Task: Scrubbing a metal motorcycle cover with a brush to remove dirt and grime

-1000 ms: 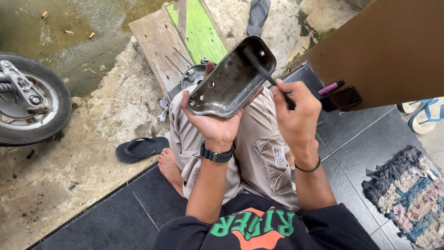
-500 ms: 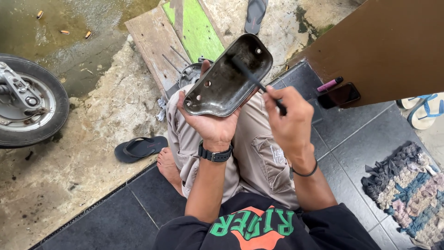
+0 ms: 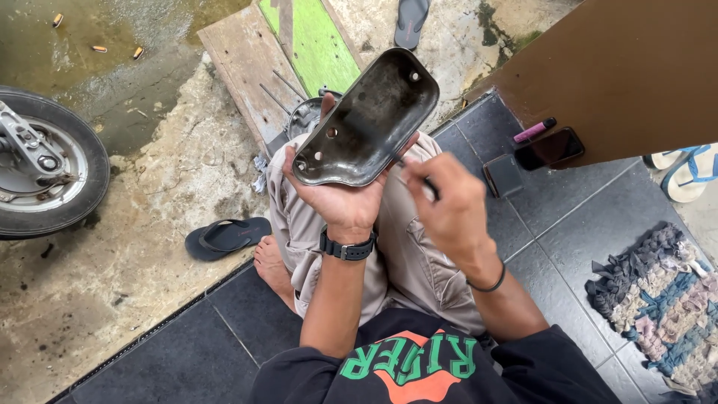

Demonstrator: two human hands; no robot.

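My left hand (image 3: 340,198) grips a dark, dirty metal cover (image 3: 370,120) from below and tilts its hollow side toward me; the cover has a few small holes. My right hand (image 3: 445,202) pinches a thin dark tool (image 3: 413,173), maybe a brush or pick, whose tip sits by the cover's lower right edge. Both hands hover over my lap, where I sit cross-legged in beige shorts. A black watch is on my left wrist and a thin band on my right.
A wheel (image 3: 45,161) stands at the left on wet concrete. A black sandal (image 3: 224,237) lies by my foot. Wooden planks (image 3: 258,67) with a green board lie ahead. A phone (image 3: 548,148), pink lighter (image 3: 533,129), brown panel (image 3: 621,67) and rag rug (image 3: 658,292) sit right.
My right hand has drawn the tool back from inside the cover toward its lower right edge. The cover has tipped up a little in my left hand.
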